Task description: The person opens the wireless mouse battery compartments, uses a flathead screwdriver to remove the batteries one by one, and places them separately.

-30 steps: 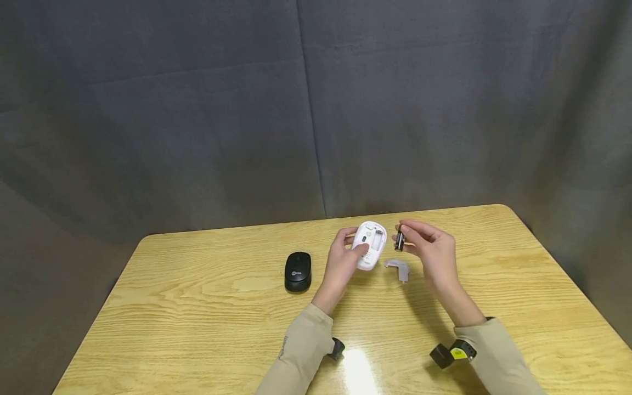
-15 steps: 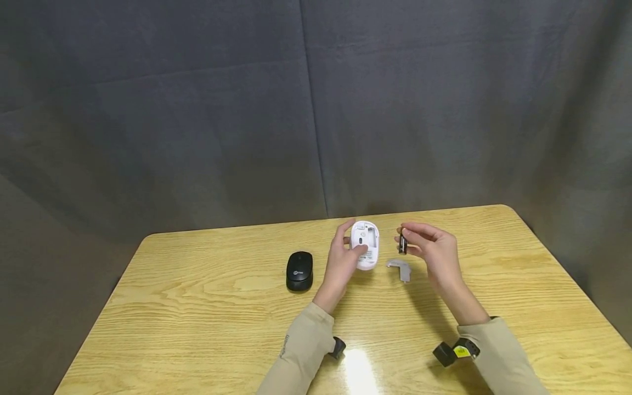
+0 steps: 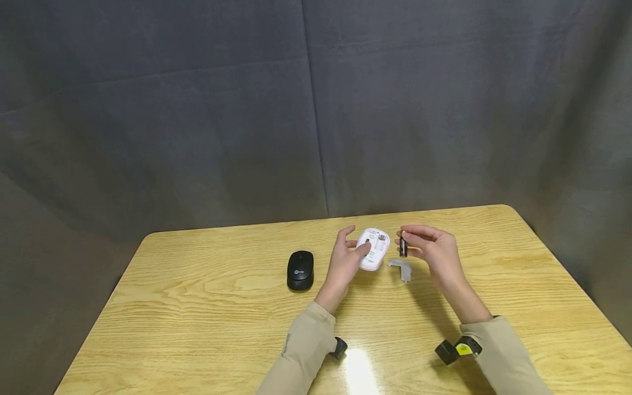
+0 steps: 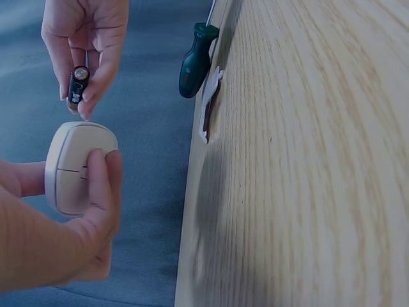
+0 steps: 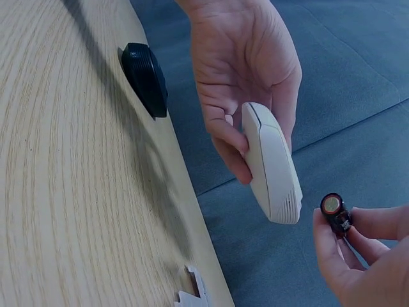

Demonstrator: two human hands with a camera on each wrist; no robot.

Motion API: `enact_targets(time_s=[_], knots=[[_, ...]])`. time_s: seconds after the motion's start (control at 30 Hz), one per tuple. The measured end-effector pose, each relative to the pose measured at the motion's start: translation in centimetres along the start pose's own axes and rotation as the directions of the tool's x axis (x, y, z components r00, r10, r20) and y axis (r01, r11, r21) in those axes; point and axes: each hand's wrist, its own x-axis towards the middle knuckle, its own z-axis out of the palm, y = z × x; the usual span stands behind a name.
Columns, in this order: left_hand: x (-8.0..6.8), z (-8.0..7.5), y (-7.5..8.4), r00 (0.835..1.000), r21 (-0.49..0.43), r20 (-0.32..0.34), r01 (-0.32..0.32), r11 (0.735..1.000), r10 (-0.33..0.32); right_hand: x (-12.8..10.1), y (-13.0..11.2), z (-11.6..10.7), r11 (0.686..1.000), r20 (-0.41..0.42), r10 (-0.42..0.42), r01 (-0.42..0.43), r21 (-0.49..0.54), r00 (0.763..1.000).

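Your left hand [image 3: 345, 263] grips the upturned white mouse [image 3: 373, 248] above the counter [image 3: 197, 307]; your right hand [image 3: 434, 249] pinches the battery [image 3: 403, 245] just right of it. Next: line it up with the open bay.

Black mouse [image 3: 299, 270]: white logo, unreadable

A white mouse [image 3: 373, 249] in my left hand [image 3: 345, 262], a black battery [image 3: 403, 245] in my right hand [image 3: 434, 249]; black mouse [image 3: 299, 270] and grey cover [image 3: 401, 267] lay on yellow wood-grain table [image 3: 207, 307].
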Motion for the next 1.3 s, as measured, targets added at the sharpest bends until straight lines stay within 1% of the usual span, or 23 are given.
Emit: enact_targets(time_s=[0.3,0.4,0.53,0.7,0.93,1.0,1.07,1.2,1.3], knots=[[0.2,0.1,-0.3,0.999,-0.048,0.053,0.009,0.999,-0.006,0.2,0.3,-0.3,1.0,0.049,0.018,-0.017,-0.007,0.999],[0.3,0.1,-0.3,0.998,-0.058,0.06,0.016,0.998,-0.012,0.3,0.3,-0.4,0.999,0.066,0.02,-0.018,-0.034,0.998],[0.2,0.0,-0.3,0.998,-0.036,0.064,0.008,0.999,-0.005,0.3,0.4,-0.4,0.996,0.069,0.015,-0.008,-0.091,0.997],[0.2,-0.3,-0.3,0.997,0.002,0.073,0.0,1.0,0.0,0.3,0.4,-0.6,0.988,0.061,0.026,-0.016,-0.154,0.998],[0.4,-0.4,-0.6,0.994,0.036,0.106,0.011,0.999,-0.015,0.5,0.5,-1.0,0.969,0.09,0.038,-0.014,-0.247,0.995],[0.4,-0.5,-0.7,0.993,0.052,0.117,0.014,0.999,-0.02,0.5,0.6,-1.2,0.951,0.089,0.036,-0.007,-0.308,0.995],[0.3,-0.5,-0.8,0.992,0.074,0.123,0.011,0.997,-0.02,0.6,0.7,-1.4,0.922,0.085,0.029,0.006,-0.388,0.996],[0.4,-0.7,-0.9,0.991,0.137,0.132,-0.008,0.991,-0.01,0.9,0.8,-1.6,0.832,0.082,-0.003,0.048,-0.553,0.997],[0.5,-0.7,-1.0,0.988,0.177,0.153,-0.016,0.984,-0.012,1.0,1.0,-1.8,0.782,0.088,-0.003,0.057,-0.62,0.996]])
